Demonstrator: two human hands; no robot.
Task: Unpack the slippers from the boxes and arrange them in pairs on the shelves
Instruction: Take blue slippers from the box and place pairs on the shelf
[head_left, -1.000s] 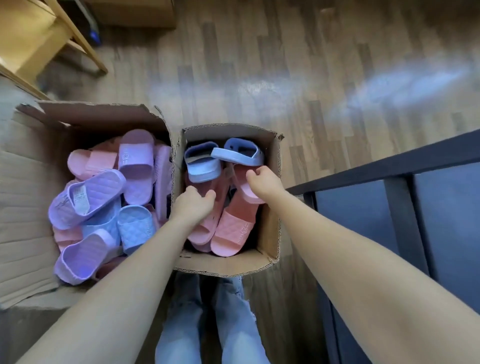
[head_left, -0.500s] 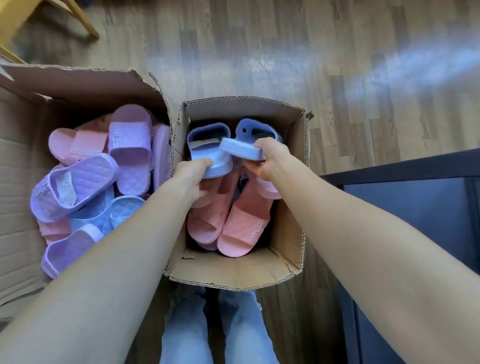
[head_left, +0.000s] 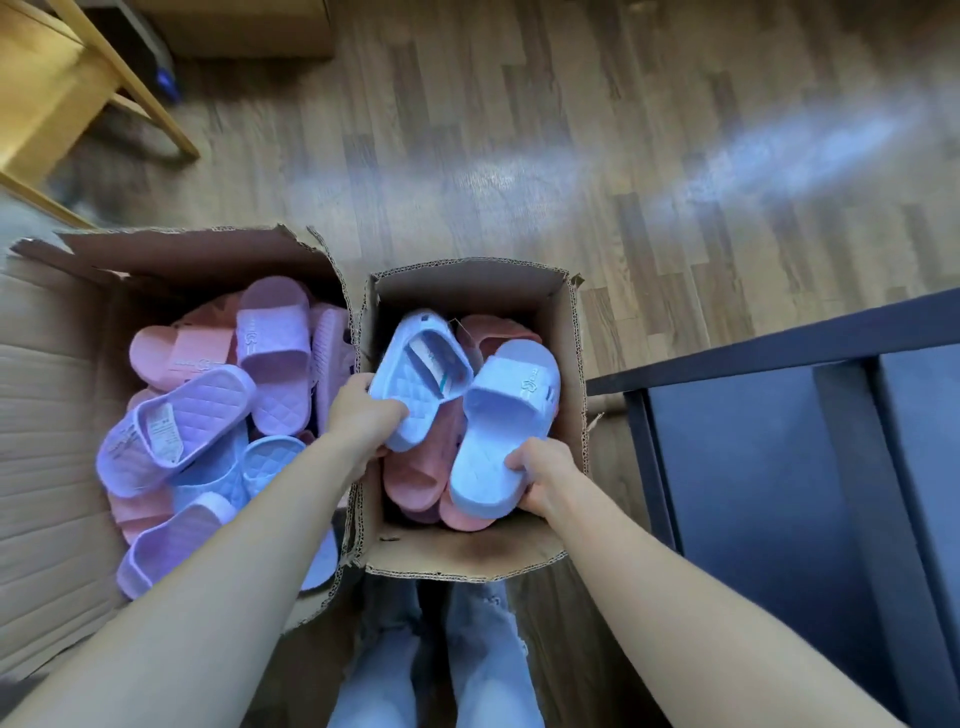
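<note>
Two open cardboard boxes stand on the floor. Over the small box (head_left: 467, 558) my left hand (head_left: 358, 413) grips the heel of a light blue slipper (head_left: 415, 384) with a tag inside it. My right hand (head_left: 543, 478) grips the heel of the matching light blue slipper (head_left: 501, 431). Both slippers are lifted above several pink slippers (head_left: 415, 467) that lie in that box. The large box (head_left: 171, 254) on the left holds a heap of purple, pink and blue slippers (head_left: 171, 426).
A dark metal shelf frame (head_left: 769, 358) stands at the right, close to the small box. A wooden chair (head_left: 78, 93) and another carton (head_left: 244, 26) are at the far left on the wood floor. My legs in jeans (head_left: 431, 675) are below the boxes.
Both hands have let go of the pink slippers, taken the two blue slippers by their heels and lifted them above the pink ones.
</note>
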